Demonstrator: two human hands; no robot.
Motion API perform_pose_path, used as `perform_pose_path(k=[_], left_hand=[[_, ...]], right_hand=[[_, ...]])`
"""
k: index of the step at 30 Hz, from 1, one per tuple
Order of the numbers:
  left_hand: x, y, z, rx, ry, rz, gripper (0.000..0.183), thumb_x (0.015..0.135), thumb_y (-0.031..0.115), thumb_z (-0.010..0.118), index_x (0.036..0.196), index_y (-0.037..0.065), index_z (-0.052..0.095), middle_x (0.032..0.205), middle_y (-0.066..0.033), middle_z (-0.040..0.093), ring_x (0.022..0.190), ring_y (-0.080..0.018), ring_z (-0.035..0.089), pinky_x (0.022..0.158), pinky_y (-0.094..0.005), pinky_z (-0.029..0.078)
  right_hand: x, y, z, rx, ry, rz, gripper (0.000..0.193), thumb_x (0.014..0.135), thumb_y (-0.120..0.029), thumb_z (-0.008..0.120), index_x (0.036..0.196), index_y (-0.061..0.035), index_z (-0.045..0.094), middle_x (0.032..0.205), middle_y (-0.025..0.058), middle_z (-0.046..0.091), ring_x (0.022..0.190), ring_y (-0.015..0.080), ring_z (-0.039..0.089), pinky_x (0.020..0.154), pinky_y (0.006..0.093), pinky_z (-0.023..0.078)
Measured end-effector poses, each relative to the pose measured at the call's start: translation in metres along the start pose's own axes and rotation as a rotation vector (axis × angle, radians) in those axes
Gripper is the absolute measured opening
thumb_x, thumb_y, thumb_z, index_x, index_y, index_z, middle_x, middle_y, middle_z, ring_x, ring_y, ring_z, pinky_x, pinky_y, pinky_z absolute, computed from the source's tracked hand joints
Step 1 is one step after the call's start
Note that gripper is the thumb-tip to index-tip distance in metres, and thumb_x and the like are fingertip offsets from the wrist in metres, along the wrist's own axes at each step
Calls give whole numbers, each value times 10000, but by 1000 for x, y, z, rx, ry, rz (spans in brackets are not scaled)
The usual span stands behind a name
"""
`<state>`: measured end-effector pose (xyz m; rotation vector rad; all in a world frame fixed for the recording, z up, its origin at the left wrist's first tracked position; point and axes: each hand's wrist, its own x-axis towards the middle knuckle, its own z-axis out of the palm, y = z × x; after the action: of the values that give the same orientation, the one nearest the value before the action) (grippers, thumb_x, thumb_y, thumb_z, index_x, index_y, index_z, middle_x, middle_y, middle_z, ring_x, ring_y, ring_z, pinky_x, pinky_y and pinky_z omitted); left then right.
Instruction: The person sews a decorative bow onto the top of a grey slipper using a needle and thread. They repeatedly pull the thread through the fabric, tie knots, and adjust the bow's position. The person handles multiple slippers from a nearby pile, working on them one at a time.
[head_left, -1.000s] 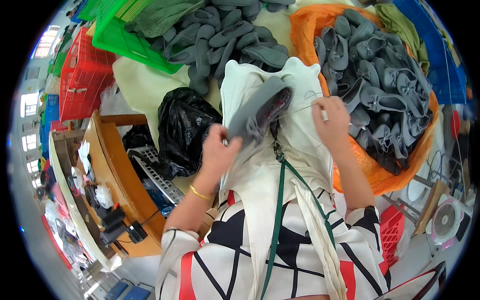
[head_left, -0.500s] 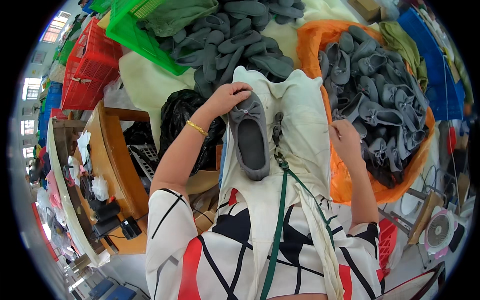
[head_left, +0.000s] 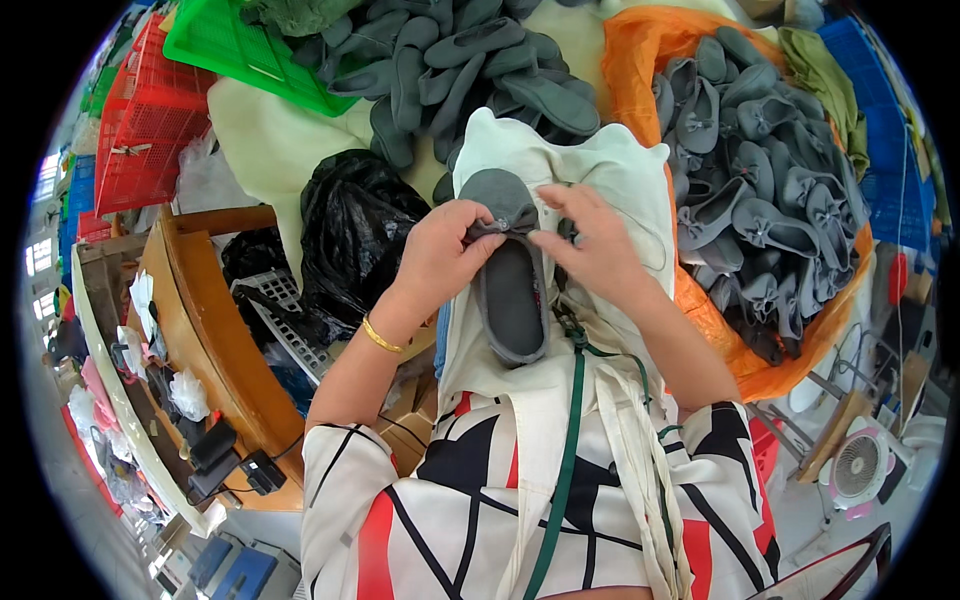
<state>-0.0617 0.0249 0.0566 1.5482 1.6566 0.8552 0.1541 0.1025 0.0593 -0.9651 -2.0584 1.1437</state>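
Note:
A grey slip-on shoe [head_left: 515, 305] lies on the white cloth [head_left: 610, 155] over my lap, toe pointing away and opening upward. Its bow [head_left: 512, 216] has a small shiny centre. My left hand [head_left: 432, 252], with a gold bangle at the wrist, pinches the shoe by the left side of the bow. On the other side, my right hand [head_left: 606, 248] has thumb and fingers apart around the bow's right end, the thumb close against the shoe. A green strap [head_left: 566, 420] with a dark metal clip [head_left: 568, 325] hangs beside the heel.
An orange bag [head_left: 635, 60] full of grey bow shoes stands at right. More grey shoes [head_left: 480, 70] are heaped ahead, by a green crate [head_left: 230, 60]. A black plastic bag [head_left: 350, 225] and wooden desk [head_left: 210, 350] are at left, a small fan [head_left: 860, 468] at lower right.
My left hand has moved from the toe down to the bow. My right hand has come from beside the orange bag to the shoe. The view has shifted slightly.

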Motion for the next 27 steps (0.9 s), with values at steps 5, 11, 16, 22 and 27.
perform_pose_path(k=[5,11,16,22,27], left_hand=[[-5,-7,8,146,133,198,179,795,89,738,936,65,630,837,-92,634,760,-298,616,631,-369,497],[-6,-16,22,140,255,251,202,785,82,755,957,61,651,811,-86,632,705,-277,609,605,-357,487],[-6,-16,24,104,256,216,198,781,78,759,952,60,660,783,-78,628,667,-262,608,571,-349,480],[-5,-17,21,55,190,152,195,777,88,763,947,71,667,783,-78,638,671,-256,621,568,-344,479],[-2,-16,13,-52,38,-3,171,806,81,746,956,39,676,798,-57,637,649,-154,571,565,-269,447]], right_hand=[[9,12,24,12,-120,-66,251,805,-88,742,1036,-49,650,872,110,585,833,289,592,715,371,498],[10,13,24,5,-127,-26,215,800,-52,729,1005,-49,664,857,103,580,805,275,584,693,364,492],[11,16,25,13,-131,-16,205,792,-43,724,989,-47,670,837,101,577,777,275,583,682,365,490],[12,19,27,-5,-142,-37,200,789,-51,718,982,-50,666,818,103,563,769,277,578,667,374,478],[13,19,25,-39,-197,-12,176,813,-108,713,962,-38,651,813,112,558,776,293,578,672,390,470]])
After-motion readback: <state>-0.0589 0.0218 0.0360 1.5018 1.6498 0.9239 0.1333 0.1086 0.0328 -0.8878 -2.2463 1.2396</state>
